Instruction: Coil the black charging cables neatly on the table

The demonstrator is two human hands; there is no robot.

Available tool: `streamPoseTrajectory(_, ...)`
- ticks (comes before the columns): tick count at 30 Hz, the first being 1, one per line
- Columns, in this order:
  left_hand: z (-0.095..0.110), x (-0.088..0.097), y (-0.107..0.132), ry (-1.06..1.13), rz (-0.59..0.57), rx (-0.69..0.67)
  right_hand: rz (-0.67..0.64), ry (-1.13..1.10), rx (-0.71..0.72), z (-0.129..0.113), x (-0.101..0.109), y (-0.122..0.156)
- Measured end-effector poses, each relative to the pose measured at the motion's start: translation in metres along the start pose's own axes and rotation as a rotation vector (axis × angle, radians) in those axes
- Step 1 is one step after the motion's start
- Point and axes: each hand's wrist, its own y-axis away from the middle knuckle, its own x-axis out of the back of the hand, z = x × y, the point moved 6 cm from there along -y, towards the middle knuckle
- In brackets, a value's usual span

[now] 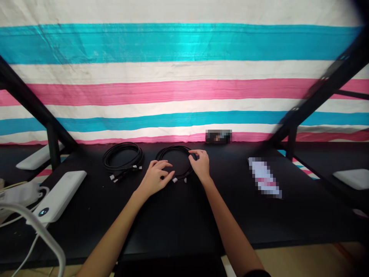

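A white power bank (62, 192) lies on the left of the black worktop (178, 227). Farther in, a black cable loop (174, 147) lies between both hands. The left hand (158, 177) is loose, fingers apart. The right hand (201, 163) bends over the loop's side; I cannot tell if it grips. Behind hangs a stripy sheet (184, 92).

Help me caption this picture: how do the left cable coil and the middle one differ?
The left coil is uncovered; the left hand and right hand partly hide the middle coil. The left coil's bundle looks thicker than the middle coil's. Both are black with pale ends.
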Motion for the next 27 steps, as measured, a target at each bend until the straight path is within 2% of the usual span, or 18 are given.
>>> streamPoseTrajectory(3,0.006,-0.008,0.002,0.023,-0.122,-0.036,0.004,0.097,-0.059,-0.002,0.005,0.002)
streamPoseTrajectory(6,0.008,-0.012,0.003,0.038,-0.172,-0.039,-0.043,0.146,-0.132,-0.002,0.007,0.004)
streamPoseTrajectory(11,0.007,-0.013,0.002,0.056,-0.188,-0.026,-0.106,0.168,-0.216,-0.001,0.006,0.005)
streamPoseTrajectory(27,0.002,-0.019,0.002,0.041,-0.196,0.012,-0.115,0.175,-0.218,-0.001,0.006,0.005)
